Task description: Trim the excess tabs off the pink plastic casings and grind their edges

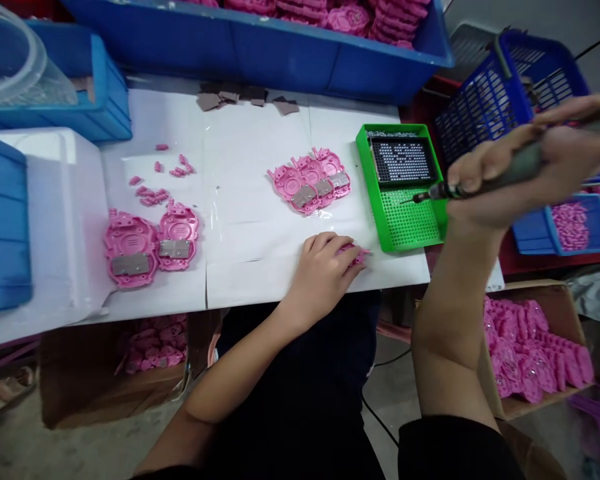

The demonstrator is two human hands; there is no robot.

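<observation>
My left hand [326, 268] rests on the white table [260, 167] near its front edge, fingers curled over a pink plastic part [356, 253] that is mostly hidden. My right hand [525, 175] is raised at the right, wrapped round a grey-green electric screwdriver [480, 183]. The screwdriver's tip points left over the green screw tray [405, 223]. A black perforated plate [403, 161] sits in the tray's far half. Three overlapping pink shells with metal plates [311, 181] lie just beyond my left hand. Two more pink shells [150, 245] lie at the left.
Small pink pieces [155, 183] are scattered at the left. Blue bins [260, 47] line the back, blue baskets [505, 93] stand at the right, one small bin holding pink bits [570, 227]. Cardboard boxes of pink parts sit below [535, 350] and under the table [150, 347]. Brown scraps [240, 99] lie at the back.
</observation>
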